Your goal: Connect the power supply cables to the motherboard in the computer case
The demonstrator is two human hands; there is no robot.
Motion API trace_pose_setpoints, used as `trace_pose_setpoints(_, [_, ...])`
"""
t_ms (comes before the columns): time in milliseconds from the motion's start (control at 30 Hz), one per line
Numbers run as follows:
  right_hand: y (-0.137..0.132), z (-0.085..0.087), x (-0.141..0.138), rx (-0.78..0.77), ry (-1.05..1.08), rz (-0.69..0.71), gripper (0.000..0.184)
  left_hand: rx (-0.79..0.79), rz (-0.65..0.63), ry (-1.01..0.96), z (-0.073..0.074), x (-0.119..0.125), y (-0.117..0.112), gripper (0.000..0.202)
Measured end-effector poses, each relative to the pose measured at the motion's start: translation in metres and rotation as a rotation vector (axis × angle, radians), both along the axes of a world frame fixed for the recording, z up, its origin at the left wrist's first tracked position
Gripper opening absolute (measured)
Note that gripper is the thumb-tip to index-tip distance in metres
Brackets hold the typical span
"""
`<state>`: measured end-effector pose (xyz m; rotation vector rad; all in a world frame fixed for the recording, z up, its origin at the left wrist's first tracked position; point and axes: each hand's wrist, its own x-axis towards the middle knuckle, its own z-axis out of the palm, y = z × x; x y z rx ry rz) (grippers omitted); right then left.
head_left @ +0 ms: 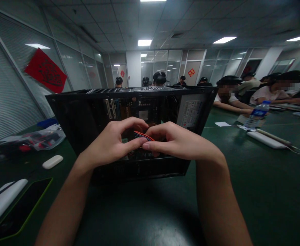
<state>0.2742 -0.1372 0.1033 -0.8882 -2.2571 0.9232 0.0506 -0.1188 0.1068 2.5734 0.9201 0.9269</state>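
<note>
An open black computer case (70, 119) lies on its side on the green table, its motherboard facing me. Both my hands are in front of its opening. My left hand (111, 143) and my right hand (177, 141) are curled, and together they pinch a bundle of coloured wires (142, 135) with red, orange and blue strands. The thumbs meet just below the bundle. Where the wires end inside the case is hidden by my fingers.
On the left are a clear bag of parts (41, 138), a small white object (52, 161) and a black mat with a white bar (1, 203). A water bottle (257, 114) and a white bar (266, 139) sit at the right. Several people sit behind at the table.
</note>
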Motion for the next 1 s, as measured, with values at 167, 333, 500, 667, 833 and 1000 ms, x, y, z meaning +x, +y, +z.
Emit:
trace_pose_setpoints(167, [-0.001,0.003,0.004,-0.033,0.037,-0.007,0.034,-0.001,-0.047,-0.012,0.002,-0.006,-0.002,0.061])
trace_pose_setpoints(333, [-0.004,0.006,0.002,-0.034,0.119,-0.057,0.039,0.064,-0.024,0.004,0.003,-0.009,-0.004,0.065])
trace_pose_setpoints(500, [-0.003,0.004,-0.002,-0.013,0.211,-0.118,0.036,0.049,0.008,-0.024,0.001,-0.008,-0.003,0.058])
trace_pose_setpoints(667, [-0.001,0.001,-0.006,0.006,0.264,-0.177,0.033,0.028,-0.036,-0.068,0.001,-0.009,-0.004,0.061])
trace_pose_setpoints(833, [0.001,0.000,-0.008,0.017,0.253,-0.171,0.033,0.084,-0.058,-0.058,-0.002,-0.009,-0.002,0.059])
trace_pose_setpoints(1000, [0.005,0.000,-0.007,0.074,0.339,-0.211,0.035,0.173,-0.051,-0.112,-0.005,-0.009,0.000,0.058])
